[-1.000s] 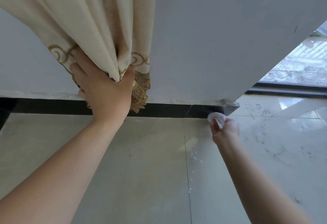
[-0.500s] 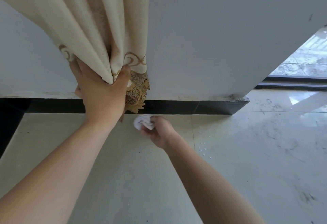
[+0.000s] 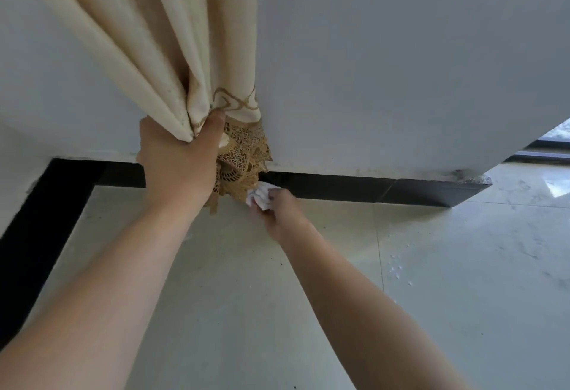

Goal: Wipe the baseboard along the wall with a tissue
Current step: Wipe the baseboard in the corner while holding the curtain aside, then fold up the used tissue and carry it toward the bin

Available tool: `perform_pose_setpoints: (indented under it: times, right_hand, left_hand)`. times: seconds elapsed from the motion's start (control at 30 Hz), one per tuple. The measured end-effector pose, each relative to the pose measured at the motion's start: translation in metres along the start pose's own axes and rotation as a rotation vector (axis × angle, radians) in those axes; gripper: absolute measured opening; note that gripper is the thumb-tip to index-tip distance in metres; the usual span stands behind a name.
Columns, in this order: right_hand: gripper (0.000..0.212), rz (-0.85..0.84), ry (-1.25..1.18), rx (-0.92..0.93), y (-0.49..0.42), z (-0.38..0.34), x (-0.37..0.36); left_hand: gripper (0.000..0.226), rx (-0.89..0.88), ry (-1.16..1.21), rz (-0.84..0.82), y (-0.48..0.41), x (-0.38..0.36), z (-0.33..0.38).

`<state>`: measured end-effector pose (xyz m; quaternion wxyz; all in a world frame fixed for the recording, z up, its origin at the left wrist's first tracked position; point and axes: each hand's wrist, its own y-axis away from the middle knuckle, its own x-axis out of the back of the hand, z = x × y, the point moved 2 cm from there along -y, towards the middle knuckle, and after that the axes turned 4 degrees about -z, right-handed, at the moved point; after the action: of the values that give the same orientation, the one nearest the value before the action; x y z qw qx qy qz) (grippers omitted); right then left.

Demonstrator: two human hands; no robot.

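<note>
Tissue (image 3: pixel 260 196) sits pinched in my right hand (image 3: pixel 282 209) against the black baseboard (image 3: pixel 339 187) under the grey wall (image 3: pixel 401 65); my left hand (image 3: pixel 179 161) grips the bunched curtain (image 3: pixel 138 35) above pale floor tiles (image 3: pixel 246 297).

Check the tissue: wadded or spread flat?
Wadded: the tissue is a crumpled white lump gripped by the right hand at the baseboard; left hand holds the curtain.

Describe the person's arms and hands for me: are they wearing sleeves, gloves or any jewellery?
The left hand and right hand are bare: no gloves, and no rings on the parts in view. The left forearm and right forearm are bare too, with no sleeve, watch or bracelet up to the picture's edge. No marks or tattoos show.
</note>
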<state>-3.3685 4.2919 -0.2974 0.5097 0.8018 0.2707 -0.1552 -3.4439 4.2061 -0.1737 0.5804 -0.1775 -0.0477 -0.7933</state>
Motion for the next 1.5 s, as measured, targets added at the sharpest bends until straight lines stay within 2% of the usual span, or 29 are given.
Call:
perform_pose_setpoints:
  times: [0.07, 0.13, 0.2, 0.3, 0.47, 0.57, 0.67, 0.77, 0.9, 1.0, 1.13, 1.2, 1.27, 1.5]
  right_hand:
    - [0.02, -0.105, 0.341, -0.105, 0.01, 0.01, -0.018]
    - [0.027, -0.113, 0.763, -0.114, 0.025, 0.017, -0.026]
    - [0.027, -0.095, 1.01, -0.107, 0.036, 0.019, -0.018]
    - [0.012, -0.063, 1.296, -0.162, 0.058, 0.012, 0.004]
    - [0.011, 0.069, 1.276, -0.073, 0.107, -0.019, 0.007]
    - [0.016, 0.181, 1.211, -0.086, 0.153, -0.036, -0.019]
    - [0.009, 0.167, 1.265, -0.15, 0.221, -0.044, -0.058]
    - [0.005, 0.091, 1.287, -0.228, 0.3, -0.046, -0.11]
    - [0.015, 0.027, 1.306, -0.291, 0.425, -0.05, -0.203]
    - [0.011, -0.162, 1.445, -0.238, 0.517, -0.056, -0.269]
    - [0.006, -0.485, 1.648, -0.113, 0.622, -0.065, -0.343]
    - [0.012, -0.645, 1.742, -0.069, 0.668, -0.065, -0.372]
    - [0.02, -0.803, 1.814, -0.037, 0.716, -0.06, -0.393]
    - [0.017, -1.491, 1.954, 0.022, 0.895, 0.017, -0.411]
  left_hand:
    - [0.045, -0.012, -0.016, -0.027, -0.004, -0.001, -0.005]
    - [0.054, -0.018, -0.057, -0.051, -0.005, -0.001, -0.004]
    - [0.056, -0.023, -0.076, -0.082, -0.005, 0.0, -0.001]
    - [0.049, -0.031, -0.101, -0.1, 0.002, 0.005, 0.008]
    - [0.058, 0.031, -0.25, -0.133, 0.022, 0.027, 0.027]
    - [0.086, 0.173, -0.361, -0.307, 0.03, 0.052, 0.046]
    - [0.11, 0.426, -0.194, -0.306, 0.041, 0.098, 0.092]
    - [0.101, 0.545, -0.179, -0.3, 0.054, 0.156, 0.158]
    - [0.065, 0.587, -0.284, -0.217, 0.079, 0.27, 0.266]
    - [0.046, 0.609, -0.358, -0.127, 0.109, 0.355, 0.358]
    - [0.037, 0.649, -0.394, 0.064, 0.166, 0.442, 0.475]
    - [0.034, 0.662, -0.394, 0.175, 0.203, 0.475, 0.522]
    - [0.031, 0.694, -0.383, 0.327, 0.249, 0.502, 0.566]
    - [0.027, 0.832, -0.347, 0.822, 0.446, 0.559, 0.67]
